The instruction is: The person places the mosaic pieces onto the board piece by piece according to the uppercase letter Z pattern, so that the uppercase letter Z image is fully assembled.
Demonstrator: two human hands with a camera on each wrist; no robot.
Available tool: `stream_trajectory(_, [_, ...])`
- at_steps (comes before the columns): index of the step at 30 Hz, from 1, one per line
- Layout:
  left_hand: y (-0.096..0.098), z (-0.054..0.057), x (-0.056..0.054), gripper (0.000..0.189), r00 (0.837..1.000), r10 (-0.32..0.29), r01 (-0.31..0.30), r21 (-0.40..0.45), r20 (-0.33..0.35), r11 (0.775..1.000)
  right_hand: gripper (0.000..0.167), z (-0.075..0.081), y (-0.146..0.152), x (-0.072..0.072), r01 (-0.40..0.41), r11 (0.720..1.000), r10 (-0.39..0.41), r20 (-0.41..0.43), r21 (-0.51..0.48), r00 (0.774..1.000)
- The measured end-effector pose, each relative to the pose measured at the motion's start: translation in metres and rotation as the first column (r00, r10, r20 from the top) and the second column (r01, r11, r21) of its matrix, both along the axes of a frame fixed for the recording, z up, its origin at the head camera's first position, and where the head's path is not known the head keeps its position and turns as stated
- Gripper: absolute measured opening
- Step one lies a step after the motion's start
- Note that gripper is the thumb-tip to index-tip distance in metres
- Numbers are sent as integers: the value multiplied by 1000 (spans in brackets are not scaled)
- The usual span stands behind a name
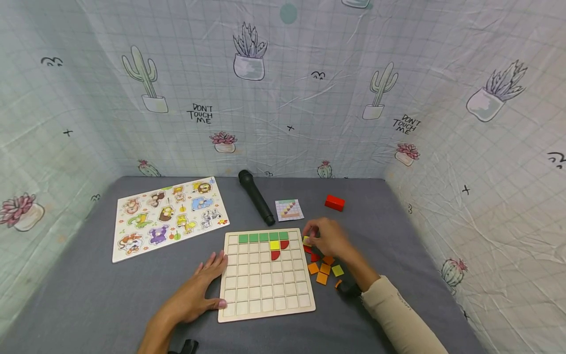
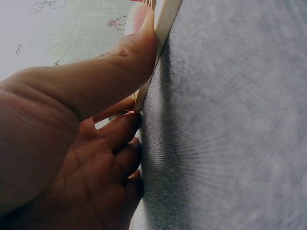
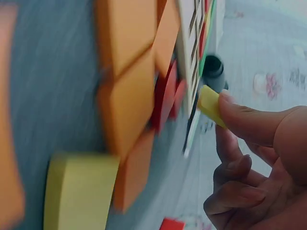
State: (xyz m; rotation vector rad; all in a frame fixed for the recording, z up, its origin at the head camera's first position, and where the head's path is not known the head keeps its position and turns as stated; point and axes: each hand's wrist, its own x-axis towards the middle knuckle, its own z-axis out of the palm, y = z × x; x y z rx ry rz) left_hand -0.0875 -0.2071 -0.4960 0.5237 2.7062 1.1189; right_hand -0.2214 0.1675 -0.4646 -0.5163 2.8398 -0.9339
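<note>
A wooden grid board [image 1: 256, 295] lies at the middle of the table. In its upper rows sit several green squares [image 1: 264, 237], one yellow square [image 1: 274, 245] and two red quarter-round tiles [image 1: 284, 244]. My left hand [image 1: 194, 292] rests along the board's left edge, thumb on the near corner and fingers spread, as the left wrist view also shows. My right hand [image 1: 329, 238] pinches a yellow tile [image 3: 209, 104] between thumb and fingertips, just off the board's upper right edge. Below that hand are loose orange tiles [image 1: 325, 268], red tiles [image 3: 165, 98] and a yellow tile [image 1: 337, 270].
An animal puzzle board [image 1: 172, 219] lies at the back left. A black microphone [image 1: 256, 197], a small pattern card [image 1: 289, 210] and a red block [image 1: 334, 202] lie behind the grid board. Printed cloth [image 1: 283, 123] walls the table at the back and sides.
</note>
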Motion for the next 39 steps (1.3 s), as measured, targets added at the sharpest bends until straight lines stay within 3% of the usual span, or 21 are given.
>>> stream_trajectory(9, [0,0,-1,108,1000,2,-2,-15,1,1000,15,0,-46,10,-70,997,71,29,-43,997])
stream_trajectory(18, [0,0,-2,107,1000,-5,5,-15,15,1000,19,-10,-82,11,-118,993,118,43,12,992])
stream_trajectory(25, [0,-1,0,106,1000,-8,8,13,-16,1000,18,-11,-97,13,-128,991,126,48,39,991])
stream_trajectory(31, [-2,-2,0,106,999,-11,11,1,-39,1000,18,-11,-99,13,-151,988,149,37,36,988])
stream_trajectory(35, [-1,-2,0,107,1000,-13,12,-4,-16,1000,13,-9,-90,10,-163,985,166,74,-49,983])
stream_trajectory(39, [-1,-2,0,107,1000,-6,6,-1,-5,1000,9,-3,-72,4,-114,985,128,103,-133,986])
